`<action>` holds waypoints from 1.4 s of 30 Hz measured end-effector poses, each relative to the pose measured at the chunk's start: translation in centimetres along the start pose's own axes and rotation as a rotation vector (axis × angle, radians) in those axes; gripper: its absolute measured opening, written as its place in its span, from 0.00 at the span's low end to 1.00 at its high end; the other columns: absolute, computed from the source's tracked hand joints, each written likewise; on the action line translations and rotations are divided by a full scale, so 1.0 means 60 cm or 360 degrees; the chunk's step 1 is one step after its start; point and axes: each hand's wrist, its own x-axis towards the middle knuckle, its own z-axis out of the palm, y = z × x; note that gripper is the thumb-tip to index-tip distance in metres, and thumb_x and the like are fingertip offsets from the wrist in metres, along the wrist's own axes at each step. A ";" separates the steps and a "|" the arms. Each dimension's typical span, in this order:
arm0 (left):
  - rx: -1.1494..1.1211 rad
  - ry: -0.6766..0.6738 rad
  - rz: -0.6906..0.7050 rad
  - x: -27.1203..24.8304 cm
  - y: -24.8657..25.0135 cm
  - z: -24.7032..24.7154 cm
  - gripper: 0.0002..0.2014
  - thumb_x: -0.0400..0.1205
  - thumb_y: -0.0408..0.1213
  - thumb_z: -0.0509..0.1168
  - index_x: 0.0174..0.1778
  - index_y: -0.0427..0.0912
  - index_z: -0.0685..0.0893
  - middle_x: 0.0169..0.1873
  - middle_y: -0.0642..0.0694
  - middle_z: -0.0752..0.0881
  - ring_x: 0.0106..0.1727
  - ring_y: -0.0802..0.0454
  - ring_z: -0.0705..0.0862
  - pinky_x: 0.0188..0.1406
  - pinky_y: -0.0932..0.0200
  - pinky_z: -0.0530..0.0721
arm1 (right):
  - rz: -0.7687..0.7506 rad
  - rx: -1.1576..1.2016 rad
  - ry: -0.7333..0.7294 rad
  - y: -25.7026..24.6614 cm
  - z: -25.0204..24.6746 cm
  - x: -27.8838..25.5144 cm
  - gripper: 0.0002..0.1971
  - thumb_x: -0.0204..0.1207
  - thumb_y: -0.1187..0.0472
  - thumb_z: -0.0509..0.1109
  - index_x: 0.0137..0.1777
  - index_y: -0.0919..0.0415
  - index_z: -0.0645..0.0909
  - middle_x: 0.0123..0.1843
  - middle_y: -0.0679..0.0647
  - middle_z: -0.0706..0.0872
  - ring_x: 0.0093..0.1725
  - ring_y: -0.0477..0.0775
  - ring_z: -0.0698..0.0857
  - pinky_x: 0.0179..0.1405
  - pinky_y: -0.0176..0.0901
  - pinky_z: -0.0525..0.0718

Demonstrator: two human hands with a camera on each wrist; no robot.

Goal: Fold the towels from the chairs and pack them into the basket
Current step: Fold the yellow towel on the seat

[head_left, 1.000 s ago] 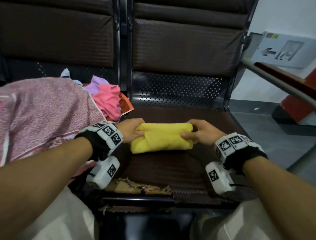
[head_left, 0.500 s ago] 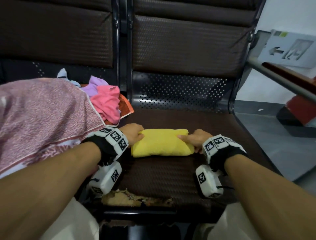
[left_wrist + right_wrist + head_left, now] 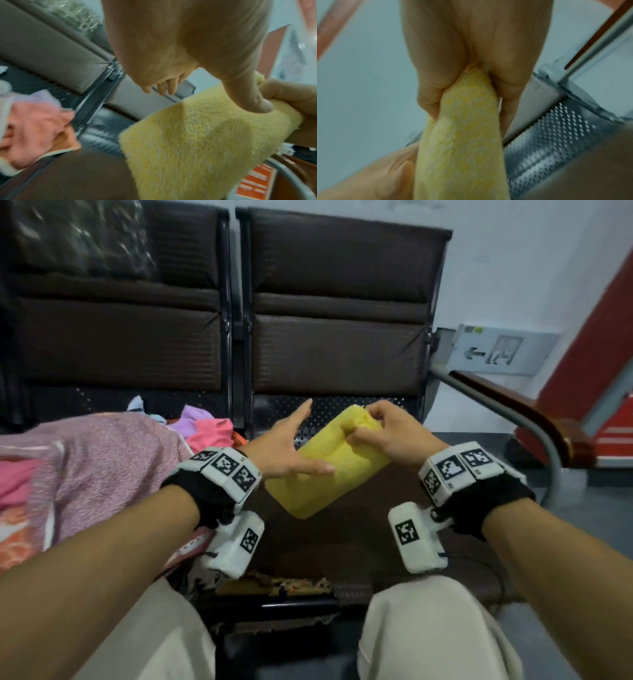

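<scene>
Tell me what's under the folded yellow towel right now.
The yellow towel is lifted; beneath it shows the brown chair seat. The left hand partly covers the towel's near side.

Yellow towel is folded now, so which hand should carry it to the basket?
Probably the right hand: its grip already pinches the yellow towel and holds it above the seat. The left hand is open, only touching it. No basket is in view.

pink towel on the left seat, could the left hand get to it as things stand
Probably yes. The left hand is open, only its thumb resting on the yellow towel, which the right hand grips. The pink towel lies uncovered just to its left, with nothing visible between them.
</scene>
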 end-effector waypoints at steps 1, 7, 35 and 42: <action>0.0004 -0.0031 0.0065 -0.009 0.034 -0.006 0.65 0.54 0.65 0.74 0.83 0.54 0.42 0.82 0.54 0.58 0.81 0.57 0.58 0.80 0.52 0.61 | -0.0049 0.0045 0.0033 -0.017 -0.025 -0.022 0.16 0.68 0.54 0.78 0.52 0.54 0.77 0.42 0.43 0.80 0.40 0.38 0.79 0.34 0.32 0.74; -0.0102 -0.0281 0.0120 -0.044 0.202 0.009 0.40 0.59 0.60 0.79 0.67 0.51 0.77 0.58 0.54 0.86 0.57 0.54 0.86 0.57 0.52 0.85 | -0.0134 0.0660 0.0303 -0.031 -0.175 -0.158 0.14 0.64 0.60 0.80 0.50 0.58 0.84 0.45 0.57 0.88 0.46 0.53 0.87 0.48 0.51 0.84; 0.1163 -0.1708 0.0274 -0.074 0.188 0.783 0.17 0.87 0.38 0.52 0.68 0.34 0.74 0.67 0.37 0.78 0.67 0.40 0.77 0.62 0.52 0.75 | 0.1487 -0.0040 0.0110 0.626 -0.074 -0.654 0.26 0.83 0.49 0.62 0.77 0.61 0.70 0.76 0.59 0.75 0.73 0.60 0.73 0.69 0.48 0.71; 0.0925 -0.1645 0.0305 -0.042 0.162 0.768 0.17 0.85 0.38 0.57 0.69 0.43 0.79 0.69 0.47 0.79 0.68 0.50 0.77 0.65 0.59 0.75 | 0.1710 -0.0025 -0.0042 0.697 0.011 -0.606 0.20 0.85 0.56 0.58 0.74 0.65 0.71 0.73 0.65 0.75 0.71 0.65 0.75 0.67 0.49 0.72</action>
